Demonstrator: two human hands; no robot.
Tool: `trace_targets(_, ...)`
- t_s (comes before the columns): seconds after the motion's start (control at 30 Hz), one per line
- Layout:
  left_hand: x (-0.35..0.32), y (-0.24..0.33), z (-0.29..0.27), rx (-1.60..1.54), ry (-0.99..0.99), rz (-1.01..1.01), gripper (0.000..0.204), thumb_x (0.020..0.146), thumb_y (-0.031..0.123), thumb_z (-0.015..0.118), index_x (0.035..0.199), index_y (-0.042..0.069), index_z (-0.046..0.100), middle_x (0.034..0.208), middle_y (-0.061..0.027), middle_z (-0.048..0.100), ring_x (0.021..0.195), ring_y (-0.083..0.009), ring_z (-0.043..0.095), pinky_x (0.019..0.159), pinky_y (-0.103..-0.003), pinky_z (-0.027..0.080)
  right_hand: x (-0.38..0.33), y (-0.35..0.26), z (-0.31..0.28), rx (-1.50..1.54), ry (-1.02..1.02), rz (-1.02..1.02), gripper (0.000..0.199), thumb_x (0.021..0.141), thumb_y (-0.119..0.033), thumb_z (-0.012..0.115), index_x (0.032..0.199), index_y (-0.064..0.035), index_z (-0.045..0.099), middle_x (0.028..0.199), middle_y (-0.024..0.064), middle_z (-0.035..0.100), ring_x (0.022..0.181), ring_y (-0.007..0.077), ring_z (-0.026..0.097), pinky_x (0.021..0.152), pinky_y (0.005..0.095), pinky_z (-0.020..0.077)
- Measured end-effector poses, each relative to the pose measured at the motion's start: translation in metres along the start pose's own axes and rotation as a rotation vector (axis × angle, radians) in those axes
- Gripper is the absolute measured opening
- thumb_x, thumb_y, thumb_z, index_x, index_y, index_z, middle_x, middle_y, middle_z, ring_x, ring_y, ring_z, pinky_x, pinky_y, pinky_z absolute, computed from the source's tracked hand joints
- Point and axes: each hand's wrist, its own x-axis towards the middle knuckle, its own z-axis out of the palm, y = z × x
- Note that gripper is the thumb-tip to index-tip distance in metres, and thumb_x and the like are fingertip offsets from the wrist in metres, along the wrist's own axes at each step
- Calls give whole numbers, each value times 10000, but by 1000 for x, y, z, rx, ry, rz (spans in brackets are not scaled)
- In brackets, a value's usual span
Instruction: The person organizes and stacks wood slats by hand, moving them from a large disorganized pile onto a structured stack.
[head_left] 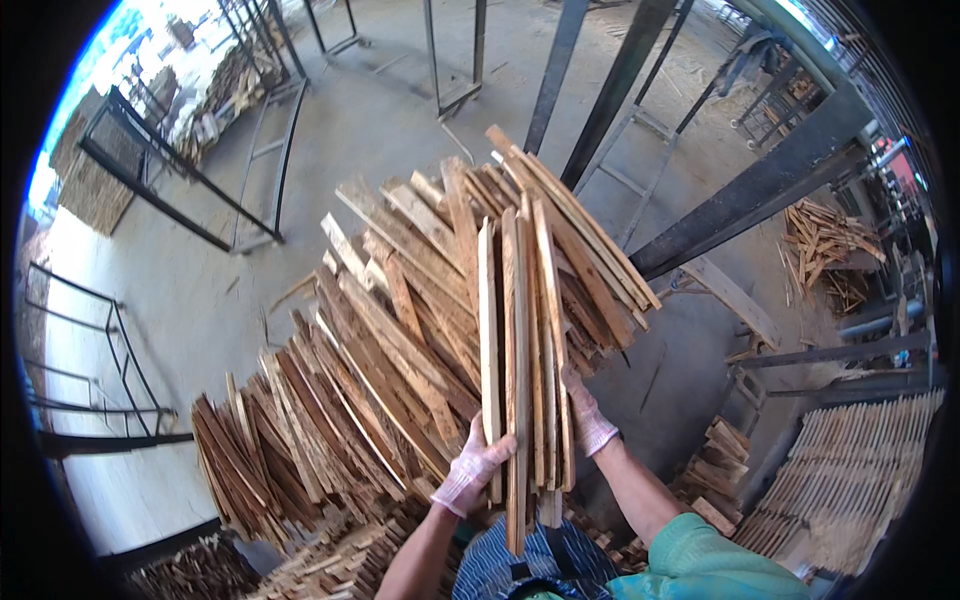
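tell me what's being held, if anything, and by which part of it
A bundle of wooden strips, held by its sides toward the person's end: left hand on the left, right hand on the right.

Dark metal frames (618,90) on a grey floor (400,130).

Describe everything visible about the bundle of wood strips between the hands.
The bundle of wood strips is several long, narrow, rough-looking pieces, pale yellow to brown, running roughly parallel and pointing forward. Their ends are uneven. The gloved left hand grips the left side, thumb across the front; the gloved right hand holds the right side. The far ends overlap a larger wood pile in view; whether they touch it is unclear.
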Motion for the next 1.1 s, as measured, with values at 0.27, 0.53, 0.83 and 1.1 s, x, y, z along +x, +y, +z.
trace_targets(0.27, -67, -10, 2, 51, 141, 272, 1065, 806, 355, 828, 1569, 21, 165, 1338, -157, 493, 1240, -258, 492, 1077, -380, 414, -65, -10, 46, -77, -28, 53, 899, 873, -713, 639, 1448, -41, 483, 1299, 93, 602, 1114, 206, 615, 974, 365, 524)
trace_targets(0.53, -217, 33, 5, -32, 544, 644, 1191, 781, 364, 890, 1613, 53, 96, 1444, -197, 475, 1289, -245, 478, 1111, -364, 398, -68, -19, 170, -101, -555, 2, 689, 967, -590, 593, 1355, -23, 542, 1275, 125, 618, 1091, 255, 633, 933, 362, 576)
trace_targets(0.83, -442, 0, 2, -268, 1315, 1113, 1190, 749, 328, 905, 1592, 100, 97, 1397, -156, 480, 1213, -240, 517, 995, -348, 496, -290, 56, 384, -613, -1339, 165, 947, 895, -707, 585, 1494, 10, 429, 1413, 212, 552, 1257, 318, 574, 1083, 390, 476)
trace_targets(1.1, -588, -132, 20, -520, 1844, 933, 1452, 658, 714, 831, 1589, -2, -23, 1400, -287, 505, 1309, -341, 517, 1127, -412, 441, -462, 196, 449, -803, -1785, 715, 828, 907, -572, 671, 1479, -11, 458, 1373, 183, 576, 1234, 266, 579, 1072, 392, 474)
